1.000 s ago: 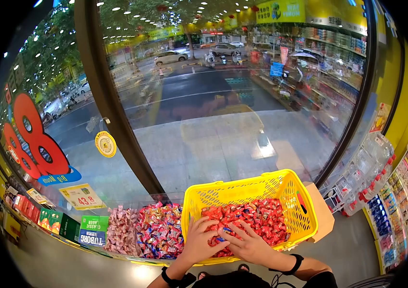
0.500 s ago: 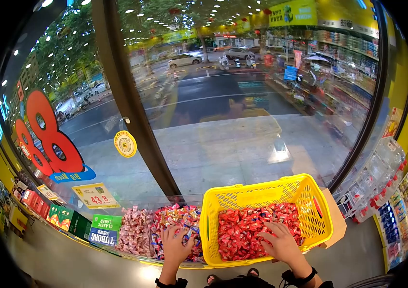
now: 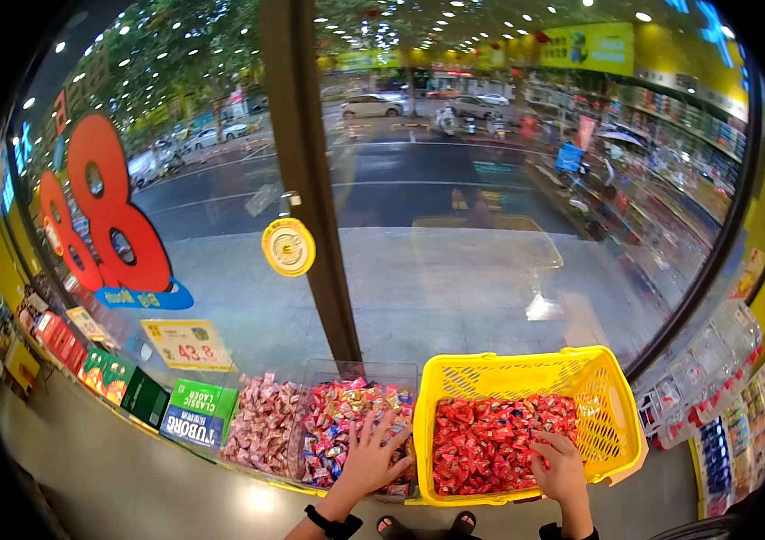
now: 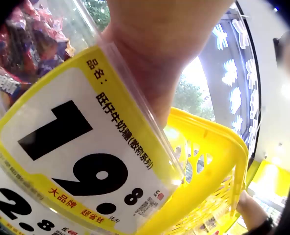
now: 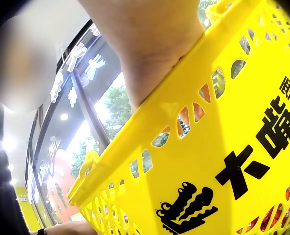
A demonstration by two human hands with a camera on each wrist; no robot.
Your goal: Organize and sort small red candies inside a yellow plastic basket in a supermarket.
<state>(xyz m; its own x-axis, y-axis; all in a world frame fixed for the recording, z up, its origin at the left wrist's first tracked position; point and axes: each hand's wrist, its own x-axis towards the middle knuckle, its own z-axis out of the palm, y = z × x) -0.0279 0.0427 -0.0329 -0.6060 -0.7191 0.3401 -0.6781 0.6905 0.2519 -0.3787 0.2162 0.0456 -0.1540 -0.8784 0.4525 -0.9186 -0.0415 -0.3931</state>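
In the head view a yellow plastic basket (image 3: 526,360) stands at front right, its floor covered with red-wrapped candies (image 3: 481,445). My right hand (image 3: 564,470) reaches over its near rim, fingers loosely bent above the candies at the right side. Left of the basket, my left hand (image 3: 370,461) is over a clear bin of multicoloured wrapped candies (image 3: 333,441), fingers spread. Both wrist views hide the fingers behind walls: a 19.8 price label (image 4: 86,147) on the bin at left, and the basket's printed side (image 5: 194,161) at right.
Farther left are a bin of pale pink wrapped candies (image 3: 262,418), a green and blue Tuborg carton (image 3: 199,414) and dark green boxes (image 3: 126,387). A glass window with a dark post (image 3: 306,171) rises behind the bins. Bottled goods (image 3: 706,364) stand at right.
Both hands were together over the red candies in the basket. The left hand has moved left to the multicoloured candy bin; the right has moved to the basket's right side. The head view has turned left.
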